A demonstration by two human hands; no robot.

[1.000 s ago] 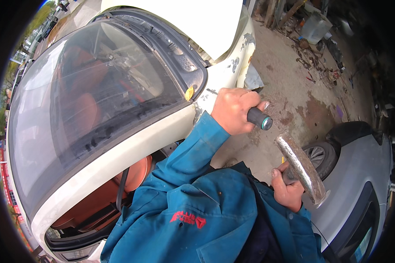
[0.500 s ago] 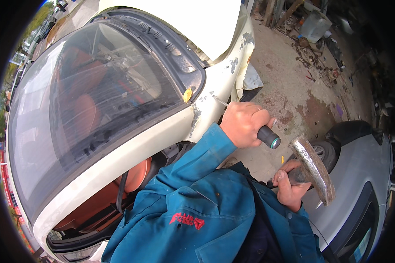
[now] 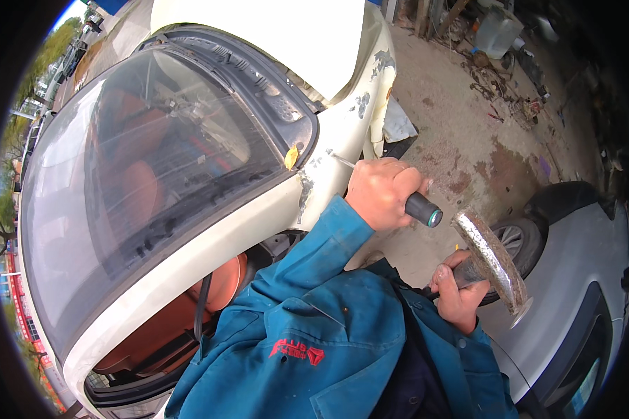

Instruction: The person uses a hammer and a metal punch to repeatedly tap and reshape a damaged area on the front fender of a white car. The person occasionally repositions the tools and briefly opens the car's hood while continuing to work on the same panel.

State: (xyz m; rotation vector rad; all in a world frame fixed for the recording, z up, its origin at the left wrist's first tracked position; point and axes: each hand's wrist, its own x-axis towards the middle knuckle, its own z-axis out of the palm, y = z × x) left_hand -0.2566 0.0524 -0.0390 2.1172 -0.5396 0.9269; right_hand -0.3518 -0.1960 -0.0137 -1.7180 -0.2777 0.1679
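My left hand (image 3: 383,190) is closed around a screwdriver (image 3: 423,210). Its dark handle ends in a teal ring, and its thin metal shaft points left to the scraped fender (image 3: 321,166) of a white car. The tip seems to meet the panel there, close to chipped paint. In my right hand (image 3: 460,292), at the lower right, is a hammer (image 3: 493,262) with a worn, bare metal head. The head stands apart from the screwdriver's butt end. My fingers wrap the hammer's handle, which is partly hidden.
The windshield (image 3: 168,146) and raised white hood (image 3: 265,35) fill the left. A yellow leaf (image 3: 291,157) lies at the windshield's corner. Close on the right stands a silver car (image 3: 573,279). Behind, the concrete floor (image 3: 447,105) has stains, with debris and a clear plastic container (image 3: 497,32).
The view has shifted slightly. The hammer head has risen a little and come slightly left, nearer the screwdriver's butt end. Both hands keep their grips, and the screwdriver stays at the fender.
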